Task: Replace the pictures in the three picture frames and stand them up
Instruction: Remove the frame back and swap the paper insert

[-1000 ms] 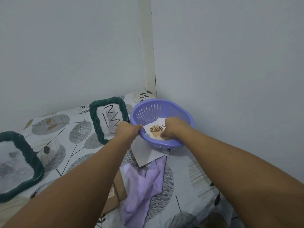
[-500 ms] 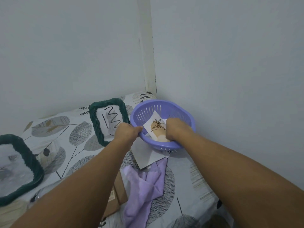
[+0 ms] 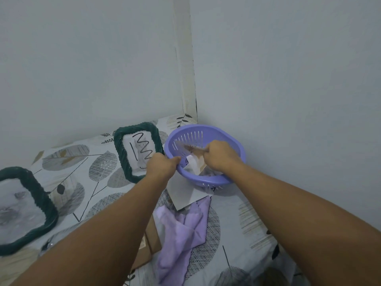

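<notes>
Right now the left hand (image 3: 162, 166) grips the purple basket's (image 3: 231, 139) near-left rim while the right hand (image 3: 220, 155), inside it, pinches a picture (image 3: 195, 166), with the nearest green frame (image 3: 123, 153) lying just left.

Both bare forearms reach forward, close together at the hands. The left hand (image 3: 162, 166) is curled in a fist-like grip, thumb forward. The right hand (image 3: 221, 154) is also curled, knuckles up, its fingers closed in a grip; the fingertips are hidden.
</notes>
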A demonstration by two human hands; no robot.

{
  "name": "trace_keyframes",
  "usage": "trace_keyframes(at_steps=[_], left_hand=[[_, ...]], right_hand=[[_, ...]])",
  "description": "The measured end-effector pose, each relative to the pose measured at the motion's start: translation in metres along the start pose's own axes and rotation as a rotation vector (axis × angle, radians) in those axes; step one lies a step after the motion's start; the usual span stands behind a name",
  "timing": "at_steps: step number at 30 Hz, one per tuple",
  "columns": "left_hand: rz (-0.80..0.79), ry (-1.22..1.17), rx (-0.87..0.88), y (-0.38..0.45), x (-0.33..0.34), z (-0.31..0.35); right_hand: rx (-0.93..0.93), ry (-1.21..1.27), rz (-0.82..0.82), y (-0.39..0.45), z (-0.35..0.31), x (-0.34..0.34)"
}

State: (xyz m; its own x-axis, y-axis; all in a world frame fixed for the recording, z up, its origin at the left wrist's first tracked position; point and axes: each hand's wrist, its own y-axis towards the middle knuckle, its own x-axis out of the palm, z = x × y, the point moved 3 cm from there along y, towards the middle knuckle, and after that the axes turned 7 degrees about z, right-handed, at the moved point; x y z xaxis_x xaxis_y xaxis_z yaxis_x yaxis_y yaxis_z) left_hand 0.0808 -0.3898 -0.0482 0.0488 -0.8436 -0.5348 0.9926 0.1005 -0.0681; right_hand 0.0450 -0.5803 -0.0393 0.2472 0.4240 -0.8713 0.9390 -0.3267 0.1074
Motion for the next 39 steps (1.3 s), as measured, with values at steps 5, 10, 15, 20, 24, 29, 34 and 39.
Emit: trace_keyframes(at_steps=[5, 10, 15, 20, 24, 29, 34, 39], left_hand=[[0.182, -0.098, 0.144, -0.021, -0.016, 0.018], [0.058, -0.419, -0.066, -0.04, -0.05, 0.035], [0.016, -0.516, -0.15, -0.054, -0.094, 0.03], [0.084, -0.41, -0.078, -0.076, -0.136, 0.001], [0.198, -0.431, -0.084, -0.09, -0.184, -0.042], [0.107, -0.388, -0.179, -0.103, -0.232, -0.102], [-0.019, -0.386, -0.245, -0.116, -0.256, -0.152], [0.1, -0.207, -0.214, -0.124, -0.264, -0.187]], right_hand=[[-0.101, 0.104, 0.197, -0.013, -0.022, -0.018], [-0.347, 0.085, 0.338, -0.037, -0.061, -0.019], [-0.554, -0.117, 0.401, -0.075, -0.11, -0.011], [-0.684, -0.098, 0.334, -0.112, -0.145, 0.013], [-0.594, 0.218, 0.068, -0.137, -0.162, 0.04], [-0.164, 0.742, -0.297, -0.151, -0.186, 0.078], [0.045, 0.998, -0.604, -0.179, -0.206, 0.108], [-0.006, 0.814, -0.543, -0.196, -0.206, 0.126]])
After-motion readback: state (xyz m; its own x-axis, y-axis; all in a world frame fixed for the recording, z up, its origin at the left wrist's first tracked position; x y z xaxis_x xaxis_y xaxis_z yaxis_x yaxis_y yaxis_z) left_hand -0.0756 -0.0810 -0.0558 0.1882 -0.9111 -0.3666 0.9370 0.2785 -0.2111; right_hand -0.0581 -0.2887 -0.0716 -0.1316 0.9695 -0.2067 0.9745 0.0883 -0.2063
